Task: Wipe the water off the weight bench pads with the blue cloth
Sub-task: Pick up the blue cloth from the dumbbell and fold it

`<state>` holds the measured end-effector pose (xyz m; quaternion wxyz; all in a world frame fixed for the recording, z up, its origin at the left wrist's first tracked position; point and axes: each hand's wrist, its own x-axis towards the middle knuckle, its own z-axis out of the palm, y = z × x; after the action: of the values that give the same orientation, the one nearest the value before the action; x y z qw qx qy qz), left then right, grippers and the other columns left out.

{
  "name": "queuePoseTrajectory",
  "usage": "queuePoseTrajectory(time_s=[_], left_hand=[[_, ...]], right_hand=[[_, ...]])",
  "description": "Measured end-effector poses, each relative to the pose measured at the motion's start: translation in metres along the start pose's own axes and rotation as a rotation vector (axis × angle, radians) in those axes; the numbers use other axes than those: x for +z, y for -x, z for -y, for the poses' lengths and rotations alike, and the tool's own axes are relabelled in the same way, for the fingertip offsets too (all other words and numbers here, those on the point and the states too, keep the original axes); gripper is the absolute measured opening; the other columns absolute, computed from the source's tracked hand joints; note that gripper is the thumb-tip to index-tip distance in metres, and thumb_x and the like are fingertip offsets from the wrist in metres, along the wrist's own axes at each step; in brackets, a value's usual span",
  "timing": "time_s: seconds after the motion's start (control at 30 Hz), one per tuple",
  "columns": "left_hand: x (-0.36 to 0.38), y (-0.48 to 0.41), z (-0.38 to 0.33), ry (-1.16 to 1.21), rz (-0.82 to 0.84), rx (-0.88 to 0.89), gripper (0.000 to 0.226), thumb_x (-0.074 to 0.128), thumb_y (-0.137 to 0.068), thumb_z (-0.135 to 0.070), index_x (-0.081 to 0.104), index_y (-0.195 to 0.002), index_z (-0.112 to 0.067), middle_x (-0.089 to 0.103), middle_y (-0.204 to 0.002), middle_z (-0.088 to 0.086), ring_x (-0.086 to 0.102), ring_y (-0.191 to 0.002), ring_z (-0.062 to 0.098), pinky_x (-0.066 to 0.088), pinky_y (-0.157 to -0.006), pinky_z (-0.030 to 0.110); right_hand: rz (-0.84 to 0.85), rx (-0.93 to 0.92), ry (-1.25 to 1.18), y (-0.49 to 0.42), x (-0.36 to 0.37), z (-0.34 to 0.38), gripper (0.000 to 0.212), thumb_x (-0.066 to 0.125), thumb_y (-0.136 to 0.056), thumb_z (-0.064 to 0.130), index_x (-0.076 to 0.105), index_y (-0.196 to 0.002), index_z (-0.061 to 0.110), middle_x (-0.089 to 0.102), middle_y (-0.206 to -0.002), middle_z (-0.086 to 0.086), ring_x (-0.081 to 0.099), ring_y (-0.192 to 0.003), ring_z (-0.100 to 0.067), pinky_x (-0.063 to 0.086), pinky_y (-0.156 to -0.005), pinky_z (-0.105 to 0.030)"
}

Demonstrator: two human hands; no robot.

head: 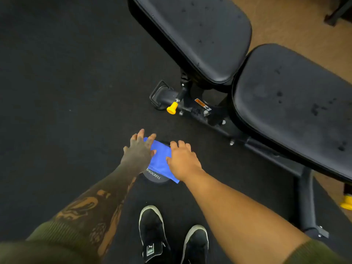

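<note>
A folded blue cloth (161, 160) lies on top of a round dark object marked "PROGRESS" (155, 177) on the black floor. My left hand (140, 151) rests on the cloth's left side with fingers spread. My right hand (183, 161) lies flat on its right side. Neither hand has the cloth lifted. The weight bench stands to the right: its back pad (198, 33) and seat pad (291, 103) are black and dotted with dark water drops.
The bench's black steel frame (211, 115) runs along the floor with a yellow adjustment knob (172, 107) sticking out towards me. A second yellow knob (346, 203) shows at the right edge. My black shoes (171, 235) stand just behind the cloth. Tan flooring lies beyond the bench.
</note>
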<state>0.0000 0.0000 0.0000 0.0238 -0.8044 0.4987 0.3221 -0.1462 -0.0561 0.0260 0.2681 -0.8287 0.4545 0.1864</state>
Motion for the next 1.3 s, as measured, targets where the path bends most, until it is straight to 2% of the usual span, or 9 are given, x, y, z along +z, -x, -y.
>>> queuePoseTrajectory(time_s=[0.13,0.3,0.53,0.67,0.87,1.0,1.03,1.17,1.3], left_hand=[[0.004,-0.017,0.008,0.018,0.064,-0.038,0.06,0.043,-0.101,-0.035,0.014,-0.153,-0.033,-0.001,-0.162,0.008,0.015,-0.146,0.032,0.038,-0.106,0.055],[0.006,-0.031,0.014,0.199,0.123,-0.045,0.062,0.05,-0.099,-0.025,0.02,-0.153,-0.02,0.024,-0.153,0.02,0.044,-0.13,0.039,0.036,-0.108,0.043],[-0.005,-0.032,0.009,0.272,0.06,-0.09,0.064,0.062,-0.092,-0.018,0.032,-0.147,-0.007,0.04,-0.143,0.022,0.041,-0.132,0.036,0.031,-0.11,0.037],[-0.016,-0.021,0.005,0.317,0.025,-0.079,0.046,0.063,-0.09,-0.014,0.049,-0.131,0.0,0.054,-0.127,0.022,0.051,-0.119,0.036,0.035,-0.099,0.034],[-0.059,0.01,-0.011,0.447,-0.074,-0.03,0.017,0.059,-0.087,-0.006,0.059,-0.104,-0.005,0.062,-0.099,0.017,0.057,-0.09,0.03,0.04,-0.075,0.029],[-0.117,0.035,-0.028,0.545,-0.127,-0.011,0.011,0.058,-0.088,-0.006,0.057,-0.095,-0.014,0.063,-0.083,0.007,0.056,-0.073,0.021,0.035,-0.055,0.012],[-0.132,0.041,-0.032,0.554,-0.14,0.004,0.01,0.058,-0.089,-0.008,0.057,-0.097,-0.014,0.063,-0.083,0.006,0.056,-0.073,0.02,0.035,-0.056,0.011],[-0.195,0.06,-0.053,0.562,-0.195,0.038,0.012,0.057,-0.092,-0.015,0.057,-0.104,-0.013,0.063,-0.085,0.005,0.058,-0.076,0.022,0.038,-0.067,0.027],[-0.253,0.074,-0.077,0.622,-0.257,0.076,0.005,0.053,-0.094,-0.015,0.054,-0.1,-0.016,0.061,-0.078,-0.001,0.059,-0.073,0.017,0.039,-0.06,0.022]], right_hand=[[0.062,0.094,0.002,-0.01,0.012,-0.006,0.055,0.048,-0.099,0.027,0.026,-0.147,0.013,0.034,-0.144,-0.012,0.034,-0.131,-0.033,0.04,-0.1,-0.045],[0.115,0.146,-0.034,-0.015,0.018,-0.01,0.056,0.047,-0.099,0.027,0.023,-0.148,0.014,0.038,-0.142,-0.014,0.039,-0.129,-0.035,0.041,-0.099,-0.046],[0.092,0.183,-0.073,-0.016,0.01,-0.01,0.041,0.051,-0.099,0.025,0.039,-0.135,0.008,0.044,-0.133,-0.016,0.045,-0.123,-0.033,0.045,-0.094,-0.042],[0.073,0.161,-0.062,-0.01,-0.002,-0.008,0.029,0.044,-0.101,0.017,0.046,-0.128,0.007,0.046,-0.132,-0.015,0.044,-0.123,-0.031,0.046,-0.093,-0.041],[0.027,0.134,-0.18,0.018,-0.05,0.005,0.029,0.04,-0.103,0.027,0.043,-0.125,0.009,0.045,-0.13,-0.013,0.048,-0.118,-0.032,0.045,-0.091,-0.042],[-0.072,0.127,-0.279,0.046,-0.105,0.016,0.017,0.038,-0.102,0.029,0.044,-0.109,0.014,0.056,-0.114,-0.009,0.056,-0.104,-0.033,0.042,-0.082,-0.039],[-0.115,0.121,-0.307,0.054,-0.12,0.019,0.014,0.04,-0.102,0.029,0.043,-0.104,0.016,0.057,-0.11,-0.007,0.057,-0.1,-0.032,0.043,-0.08,-0.039],[-0.286,0.105,-0.458,0.078,-0.182,0.032,0.015,0.051,-0.096,0.03,0.046,-0.09,0.017,0.056,-0.092,-0.001,0.055,-0.084,-0.024,0.047,-0.074,-0.039],[-0.43,0.108,-0.6,0.087,-0.25,0.046,0.015,0.061,-0.092,0.028,0.053,-0.088,0.017,0.059,-0.083,0.002,0.057,-0.078,-0.02,0.044,-0.067,-0.03]])
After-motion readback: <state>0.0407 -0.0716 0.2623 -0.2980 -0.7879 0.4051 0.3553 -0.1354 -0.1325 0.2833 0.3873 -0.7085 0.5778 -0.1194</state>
